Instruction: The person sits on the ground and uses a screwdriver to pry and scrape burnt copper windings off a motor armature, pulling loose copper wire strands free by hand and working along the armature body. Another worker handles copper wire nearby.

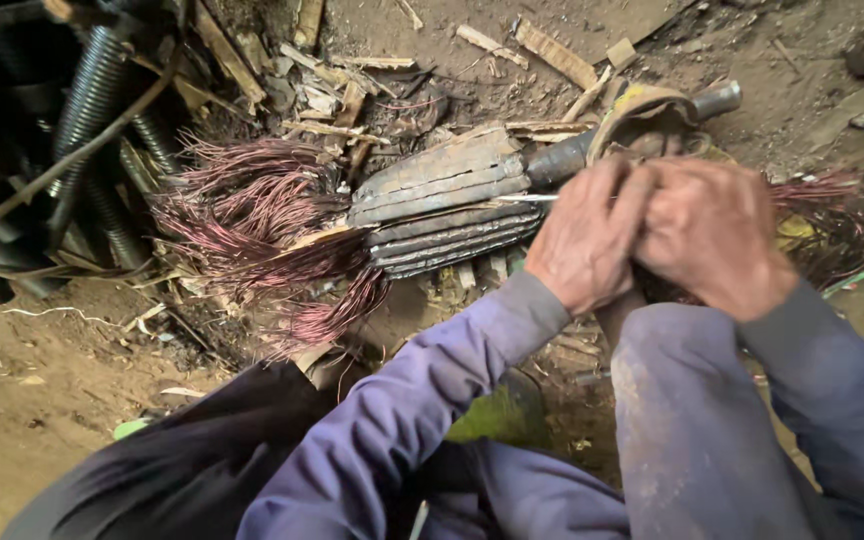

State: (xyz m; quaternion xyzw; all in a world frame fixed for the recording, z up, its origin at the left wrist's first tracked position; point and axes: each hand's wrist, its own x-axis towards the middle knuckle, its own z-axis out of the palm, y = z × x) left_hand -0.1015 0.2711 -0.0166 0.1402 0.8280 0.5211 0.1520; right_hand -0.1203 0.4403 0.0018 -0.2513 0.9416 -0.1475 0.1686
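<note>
The person is crouching over a dirt floor (42, 420), with both hands working together at the near end of a rusty motor armature (447, 200) that is lying across the middle of the scene. The left hand (582, 240) is curling its fingers (617, 190) tightly around the dark steel shaft (557, 160) just right of the armature's slotted iron core, and a thin pale tool or strip (527, 197) is sticking out leftward from under that hand toward the core (what exactly it is cannot be told). The right hand (717, 235) is pressing against the left one, its fingers folded closed, though whatever they are gripping is lying hidden beneath the knuckles. The shaft is running on to the far right, where its bright metal tip (717, 100) is poking out past a worn yellowish strap (642, 105). At the left end of the core, a thick bundle of pinkish copper wire (252, 215) is fanning out in frayed strands, and more of the same wire (832, 220) is lying in a tangle to the right of the hands. Splintered wood scraps (552, 50) are lying scattered on the far side, and black ribbed hoses (92, 90) are piling up at the far left. The person's purple sleeves (402, 410) and a knee (692, 400) are filling the near edge.
</note>
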